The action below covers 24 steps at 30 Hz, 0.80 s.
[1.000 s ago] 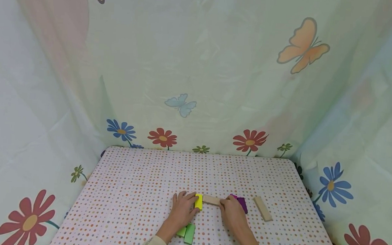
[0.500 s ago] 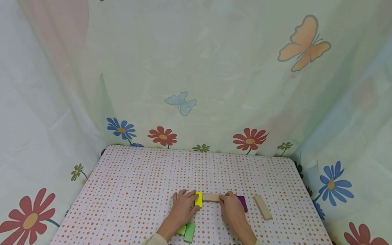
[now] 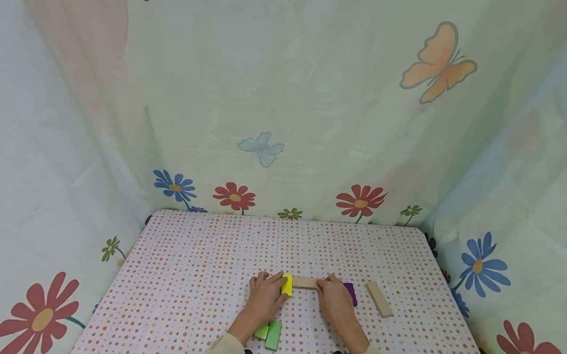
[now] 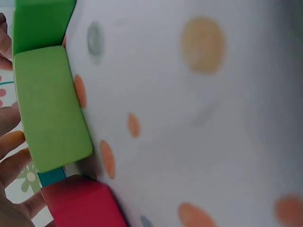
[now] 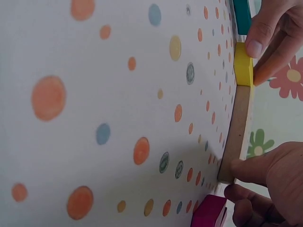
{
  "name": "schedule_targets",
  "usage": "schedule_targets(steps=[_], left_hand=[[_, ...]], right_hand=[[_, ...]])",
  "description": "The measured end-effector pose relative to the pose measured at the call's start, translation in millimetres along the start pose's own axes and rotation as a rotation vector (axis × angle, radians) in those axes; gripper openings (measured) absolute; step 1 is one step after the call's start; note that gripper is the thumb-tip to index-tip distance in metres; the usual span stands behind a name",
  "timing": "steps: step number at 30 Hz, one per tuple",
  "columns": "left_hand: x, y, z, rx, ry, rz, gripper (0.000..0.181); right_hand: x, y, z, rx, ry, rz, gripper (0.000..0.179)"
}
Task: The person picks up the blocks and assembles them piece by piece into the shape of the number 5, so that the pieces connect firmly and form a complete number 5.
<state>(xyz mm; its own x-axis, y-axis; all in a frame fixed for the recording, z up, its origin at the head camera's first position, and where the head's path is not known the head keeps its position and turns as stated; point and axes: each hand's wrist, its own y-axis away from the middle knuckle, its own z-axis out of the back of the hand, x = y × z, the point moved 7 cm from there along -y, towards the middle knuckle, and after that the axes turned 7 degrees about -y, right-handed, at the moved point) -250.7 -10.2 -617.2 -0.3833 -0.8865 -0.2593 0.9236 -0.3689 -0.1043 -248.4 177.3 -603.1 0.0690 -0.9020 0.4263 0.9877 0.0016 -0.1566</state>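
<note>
My left hand pinches a yellow block between thumb and fingers on the table. A plain wooden block, long and narrow, lies end to end against the yellow one. My right hand grips its right end with thumb and fingers, as the right wrist view shows. Beside the right hand, partly covered by it, is a purple block; a magenta block appears in the right wrist view. A teal block lies just past the yellow one, hidden by my left hand in the head view.
Two green blocks lie near my left wrist. A red block shows in the left wrist view. Another wooden block lies slanted at the right. A dotted cloth covers the table, with a printed curtain around it.
The wooden block has swung from a slight slant to level, in line with the yellow block's side. Both hands have shifted slightly away from me with the blocks, still holding them.
</note>
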Motion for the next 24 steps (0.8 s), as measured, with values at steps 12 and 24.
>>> schedule_targets(steps=[12, 24], left_hand=[[0.3, 0.6, -0.7, 0.017, -0.003, -0.004, 0.047], [1.8, 2.0, -0.3, 0.021, 0.008, -0.015, 0.053]], right_hand=[[-1.8, 0.0, -0.1, 0.022, 0.019, -0.020, 0.019], [-2.7, 3.0, 1.1, -0.033, -0.015, 0.015, 0.021]])
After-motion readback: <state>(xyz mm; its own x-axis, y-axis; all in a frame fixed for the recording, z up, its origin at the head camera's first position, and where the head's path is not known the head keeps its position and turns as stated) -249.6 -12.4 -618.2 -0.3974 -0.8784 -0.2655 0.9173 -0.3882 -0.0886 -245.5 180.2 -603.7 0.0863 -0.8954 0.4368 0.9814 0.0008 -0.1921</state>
